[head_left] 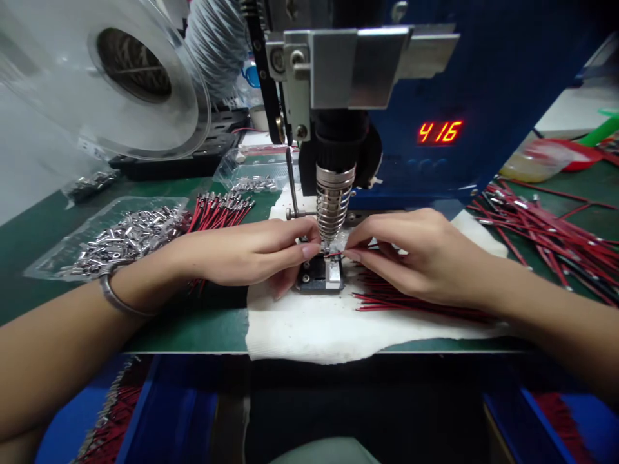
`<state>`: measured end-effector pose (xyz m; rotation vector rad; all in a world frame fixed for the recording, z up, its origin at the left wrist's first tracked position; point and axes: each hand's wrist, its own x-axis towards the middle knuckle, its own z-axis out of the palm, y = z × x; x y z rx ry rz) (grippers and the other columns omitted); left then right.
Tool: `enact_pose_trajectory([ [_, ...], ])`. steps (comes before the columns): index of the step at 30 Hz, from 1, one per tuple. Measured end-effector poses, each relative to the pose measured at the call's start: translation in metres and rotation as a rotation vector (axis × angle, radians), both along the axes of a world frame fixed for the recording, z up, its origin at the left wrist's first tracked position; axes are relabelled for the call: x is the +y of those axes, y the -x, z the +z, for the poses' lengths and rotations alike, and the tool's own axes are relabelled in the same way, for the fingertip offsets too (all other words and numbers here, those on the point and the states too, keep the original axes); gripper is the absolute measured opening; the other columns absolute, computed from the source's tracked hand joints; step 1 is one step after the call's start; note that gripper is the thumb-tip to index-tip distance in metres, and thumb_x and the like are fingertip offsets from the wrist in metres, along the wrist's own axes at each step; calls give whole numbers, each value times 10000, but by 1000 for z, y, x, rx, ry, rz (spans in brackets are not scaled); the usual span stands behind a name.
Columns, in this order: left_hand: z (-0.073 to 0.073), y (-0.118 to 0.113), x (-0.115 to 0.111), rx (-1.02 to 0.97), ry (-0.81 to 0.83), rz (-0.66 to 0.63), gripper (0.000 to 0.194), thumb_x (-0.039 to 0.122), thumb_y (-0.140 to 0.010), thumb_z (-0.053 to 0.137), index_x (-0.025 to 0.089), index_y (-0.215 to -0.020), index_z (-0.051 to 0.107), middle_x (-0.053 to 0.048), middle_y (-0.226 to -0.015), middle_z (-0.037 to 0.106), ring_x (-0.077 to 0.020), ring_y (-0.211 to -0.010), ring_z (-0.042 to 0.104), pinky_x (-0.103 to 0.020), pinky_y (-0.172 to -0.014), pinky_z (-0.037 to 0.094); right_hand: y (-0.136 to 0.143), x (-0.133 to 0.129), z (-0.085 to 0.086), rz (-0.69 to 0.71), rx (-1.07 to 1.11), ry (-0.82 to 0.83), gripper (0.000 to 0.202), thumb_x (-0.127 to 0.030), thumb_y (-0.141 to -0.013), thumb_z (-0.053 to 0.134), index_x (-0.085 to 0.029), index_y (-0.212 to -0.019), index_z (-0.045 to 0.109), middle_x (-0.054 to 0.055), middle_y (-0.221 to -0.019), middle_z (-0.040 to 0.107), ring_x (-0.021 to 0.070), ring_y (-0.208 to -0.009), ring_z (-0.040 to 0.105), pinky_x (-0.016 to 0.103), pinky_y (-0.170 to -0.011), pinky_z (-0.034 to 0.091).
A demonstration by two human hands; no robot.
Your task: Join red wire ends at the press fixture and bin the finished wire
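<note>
Both hands meet under the spring-wrapped tip (334, 200) of a bench machine. My right hand (411, 254) pinches a thin red wire (333, 254) between thumb and fingertip, its end lying over a small black fixture (316, 282) with a pale block. From the other side my left hand (265, 251) is closed in a pinch at the fixture's left; what sits between its fingertips is too small and hidden to name. Below my right hand lies a bundle of red and black wires (372, 300) on a white cloth (300, 335).
Left on the green table, a clear tray (43, 267) holds small metal parts, beside wires with metal ends (220, 209). More wires (556, 225) lie right. A blue housing (483, 84) showing 416 stands behind; a clear reel (184, 90) is upper left. Blue bins (178, 412) sit below.
</note>
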<state>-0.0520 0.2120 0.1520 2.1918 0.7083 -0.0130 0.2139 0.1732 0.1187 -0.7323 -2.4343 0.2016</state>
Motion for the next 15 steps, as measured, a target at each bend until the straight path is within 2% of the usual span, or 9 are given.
enact_pose_trajectory([
  [3, -1, 0, 1, -8, -16, -9, 247, 361, -1148, 378, 203, -990, 485, 13, -723, 707, -142, -663, 671, -237, -702, 518, 0, 0, -1, -26, -6, 11, 106, -181, -1017, 609, -137, -1012, 704, 36, -862, 735, 122, -647, 592, 276, -625, 413],
  [8, -1, -1, 0, 5, -32, -23, 255, 387, -1152, 364, 202, -1027, 487, 2, -749, 718, -155, -671, 679, -258, -717, 525, 1, -2, -3, -50, -17, 32, 185, -239, -1042, 588, -125, -1031, 732, 63, -878, 742, 162, -718, 661, 301, -659, 445],
  [15, -3, -1, -1, -11, -31, -15, 257, 380, -1147, 373, 202, -1000, 485, 5, -725, 715, -154, -646, 673, -253, -700, 523, 3, -1, -2, -40, 0, 35, 185, -240, -1047, 590, -123, -1014, 730, 61, -893, 746, 157, -725, 660, 294, -676, 458],
])
